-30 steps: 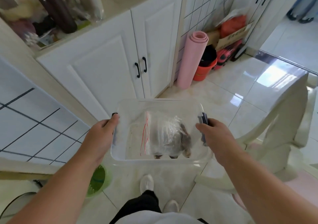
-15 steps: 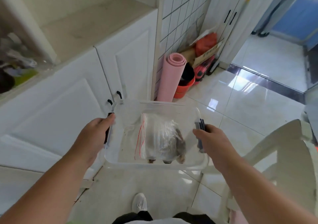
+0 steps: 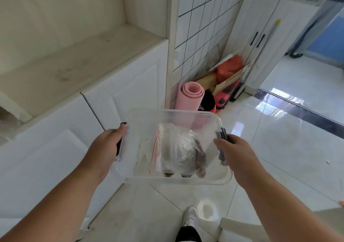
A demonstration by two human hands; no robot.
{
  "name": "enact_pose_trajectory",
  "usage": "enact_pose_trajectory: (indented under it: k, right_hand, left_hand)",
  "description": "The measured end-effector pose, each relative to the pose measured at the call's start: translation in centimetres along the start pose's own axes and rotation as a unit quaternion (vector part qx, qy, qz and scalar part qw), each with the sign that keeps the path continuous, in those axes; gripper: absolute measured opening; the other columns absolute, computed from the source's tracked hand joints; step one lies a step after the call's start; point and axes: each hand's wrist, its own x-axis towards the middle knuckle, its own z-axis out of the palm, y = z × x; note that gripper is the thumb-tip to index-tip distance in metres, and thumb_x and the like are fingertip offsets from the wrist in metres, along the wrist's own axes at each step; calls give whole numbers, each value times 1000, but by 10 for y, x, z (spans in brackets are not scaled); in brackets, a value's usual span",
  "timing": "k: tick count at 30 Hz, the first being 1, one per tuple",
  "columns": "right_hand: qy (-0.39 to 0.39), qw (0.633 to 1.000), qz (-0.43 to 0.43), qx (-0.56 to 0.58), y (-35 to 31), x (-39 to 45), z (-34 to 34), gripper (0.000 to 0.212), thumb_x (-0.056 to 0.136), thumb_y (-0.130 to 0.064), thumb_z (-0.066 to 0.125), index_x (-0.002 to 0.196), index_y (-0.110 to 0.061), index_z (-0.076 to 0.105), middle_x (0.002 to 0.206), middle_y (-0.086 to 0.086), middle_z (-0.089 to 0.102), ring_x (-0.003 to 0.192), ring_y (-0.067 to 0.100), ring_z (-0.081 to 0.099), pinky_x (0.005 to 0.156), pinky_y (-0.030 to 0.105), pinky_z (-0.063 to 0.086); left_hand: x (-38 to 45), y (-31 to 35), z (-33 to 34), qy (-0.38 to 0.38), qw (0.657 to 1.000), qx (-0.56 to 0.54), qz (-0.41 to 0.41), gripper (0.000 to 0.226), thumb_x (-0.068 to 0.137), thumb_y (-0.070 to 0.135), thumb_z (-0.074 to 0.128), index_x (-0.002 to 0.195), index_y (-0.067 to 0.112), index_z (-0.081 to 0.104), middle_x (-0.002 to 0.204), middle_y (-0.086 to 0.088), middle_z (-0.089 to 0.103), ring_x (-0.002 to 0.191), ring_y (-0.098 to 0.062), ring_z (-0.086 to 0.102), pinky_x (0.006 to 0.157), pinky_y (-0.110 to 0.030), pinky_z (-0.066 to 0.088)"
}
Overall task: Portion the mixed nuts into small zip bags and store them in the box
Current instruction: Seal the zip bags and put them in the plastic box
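I hold a clear plastic box (image 3: 186, 180) in the air in front of me, above the tiled floor. My left hand (image 3: 104, 148) grips its left side at a dark latch, and my right hand (image 3: 234, 152) grips the right side at the other dark latch. Inside lie small clear zip bags (image 3: 176, 148) with red seal lines, holding brown mixed nuts bunched toward the near right corner. The box has no lid on it.
White cabinet doors (image 3: 119, 92) and a bare pale shelf (image 3: 74, 59) above them stand to the left. A rolled pink mat (image 3: 191, 96), an orange bucket and red items lean in the tiled corner ahead. Glossy floor tiles (image 3: 279, 158) spread to the right. My white shoe (image 3: 189, 217) is below.
The view has swung right and up along the cabinets while I carry the box. The white chair has left the view. Both hands keep their grip on the box sides.
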Motion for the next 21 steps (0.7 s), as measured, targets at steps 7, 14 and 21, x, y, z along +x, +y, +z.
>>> enact_pose_trajectory:
  k: [7, 14, 21]
  right_hand:
    - [-45, 998, -39, 27, -51, 91, -25, 26, 86, -24, 64, 110, -33, 61, 81, 2, 61, 65, 18, 56, 55, 31, 43]
    - [-96, 992, -78, 13, -116, 150, -12, 16, 80, -25, 70, 91, -35, 66, 87, 3, 69, 71, 21, 63, 64, 38, 53]
    - [-180, 979, -90, 24, -196, 198, 30, 15, 73, -19, 74, 83, -31, 74, 75, 0, 74, 76, 24, 68, 71, 38, 56]
  left_hand:
    - [21, 44, 47, 71, 997, -26, -6, 39, 79, 70, 63, 89, 37, 81, 76, 11, 72, 77, -17, 66, 67, -34, 42]
    - [28, 83, 50, 126, 983, -132, 0, 50, 61, 68, 72, 75, 20, 76, 75, -9, 62, 68, -25, 55, 74, -43, 37]
    - [50, 126, 20, 144, 973, -170, 51, 50, 96, 37, 58, 48, 22, 54, 51, -3, 44, 39, -17, 40, 43, -27, 32]
